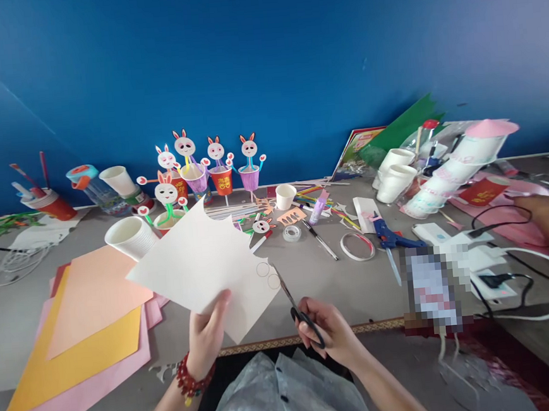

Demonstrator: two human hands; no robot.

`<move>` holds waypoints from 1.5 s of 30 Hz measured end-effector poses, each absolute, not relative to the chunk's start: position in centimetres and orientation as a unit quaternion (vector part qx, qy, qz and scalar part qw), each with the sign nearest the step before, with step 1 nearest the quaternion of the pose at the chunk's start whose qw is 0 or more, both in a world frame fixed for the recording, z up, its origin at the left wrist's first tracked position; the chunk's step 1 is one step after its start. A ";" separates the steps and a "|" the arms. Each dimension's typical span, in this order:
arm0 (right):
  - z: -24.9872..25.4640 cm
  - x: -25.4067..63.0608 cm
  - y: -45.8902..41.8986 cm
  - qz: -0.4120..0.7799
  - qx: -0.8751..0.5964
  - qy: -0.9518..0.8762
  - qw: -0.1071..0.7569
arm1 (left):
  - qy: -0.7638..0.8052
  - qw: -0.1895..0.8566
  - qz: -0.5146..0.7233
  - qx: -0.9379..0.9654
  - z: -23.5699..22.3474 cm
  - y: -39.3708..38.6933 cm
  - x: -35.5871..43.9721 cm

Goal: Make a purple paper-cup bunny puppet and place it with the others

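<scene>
A sheet of white paper is pinched in my left hand, thumb on top, and held above the table. Its upper right edge is cut in scallops, and two small circles are drawn near its right corner. My right hand grips black-handled scissors. Their blades point up and left, close to the drawn circles at the paper's edge; whether they touch the paper I cannot tell. Beyond the sheet stand several paper-cup rabbits with round white faces.
Coloured paper sheets lie at left, beside stacked white cups. A pen, clear tape, a tape ring and a blue glue gun lie ahead. Power strips with cables and another person's hand are at right.
</scene>
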State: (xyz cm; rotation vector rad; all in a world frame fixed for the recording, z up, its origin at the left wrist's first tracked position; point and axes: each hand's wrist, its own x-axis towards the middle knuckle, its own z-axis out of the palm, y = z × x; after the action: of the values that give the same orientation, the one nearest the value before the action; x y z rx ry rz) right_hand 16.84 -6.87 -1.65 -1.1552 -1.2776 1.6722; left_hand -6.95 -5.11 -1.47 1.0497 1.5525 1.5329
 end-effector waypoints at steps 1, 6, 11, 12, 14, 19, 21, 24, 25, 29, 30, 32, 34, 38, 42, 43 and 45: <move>-1.6 16.9 -6.8 0.649 -0.449 -0.498 0.358 | 0.596 0.363 0.591 0.405 -1.5 -5.0 -7.1; -1.2 17.3 -6.5 0.644 -0.455 -0.498 0.360 | 0.581 0.400 0.590 0.393 -1.5 -4.2 -7.8; -0.7 17.7 -6.2 0.643 -0.459 -0.496 0.359 | 0.573 0.415 0.574 0.414 -1.0 -3.6 -8.2; -0.6 17.7 -6.2 0.643 -0.459 -0.497 0.358 | 0.575 0.415 0.570 0.414 -0.9 -3.6 -8.3; -0.5 17.8 -6.1 0.642 -0.457 -0.502 0.355 | 0.581 0.413 0.567 0.413 -0.7 -3.5 -8.3; -0.4 18.0 -6.1 0.635 -0.449 -0.519 0.353 | 0.589 0.407 0.563 0.413 -0.2 -3.6 -8.4; -0.4 18.1 -6.1 0.633 -0.445 -0.526 0.352 | 0.592 0.408 0.556 0.417 -0.1 -3.6 -8.5; -0.4 18.3 -5.9 0.631 -0.443 -0.532 0.350 | 0.595 0.404 0.553 0.420 -0.3 -3.5 -8.6; -0.4 18.4 -5.8 0.632 -0.441 -0.533 0.349 | 0.595 0.402 0.554 0.420 -0.3 -3.4 -8.6; -0.5 18.6 -5.6 0.639 -0.428 -0.537 0.346 | 0.587 0.393 0.562 0.430 -0.2 -3.3 -8.5; -0.5 18.6 -5.6 0.642 -0.425 -0.538 0.344 | 0.584 0.391 0.564 0.434 0.0 -3.3 -8.4; -0.3 18.6 -5.6 0.650 -0.425 -0.533 0.336 | 0.575 0.387 0.569 0.442 0.3 -3.4 -8.3; 0.0 18.6 -5.5 0.660 -0.429 -0.525 0.324 | 0.567 0.384 0.576 0.447 0.6 -3.5 -8.3; 0.6 18.5 -5.4 0.666 -0.435 -0.524 0.304 | 0.562 0.380 0.579 0.451 1.0 -3.7 -8.5; 0.4 18.4 -5.2 0.664 -0.434 -0.531 0.297 | 0.557 0.381 0.576 0.461 1.0 -3.7 -8.8; 0.2 18.4 -5.2 0.666 -0.429 -0.533 0.298 | 0.556 0.381 0.576 0.463 1.0 -3.7 -8.8; -0.2 18.5 -5.2 0.673 -0.413 -0.533 0.304 | 0.553 0.382 0.575 0.466 0.9 -3.6 -8.8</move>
State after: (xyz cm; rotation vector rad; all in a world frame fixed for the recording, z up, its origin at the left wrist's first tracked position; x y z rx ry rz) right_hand 18.51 -5.19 -0.21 -1.0941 -1.4130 1.7836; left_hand -8.81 -3.62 0.87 1.1895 1.4120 1.4662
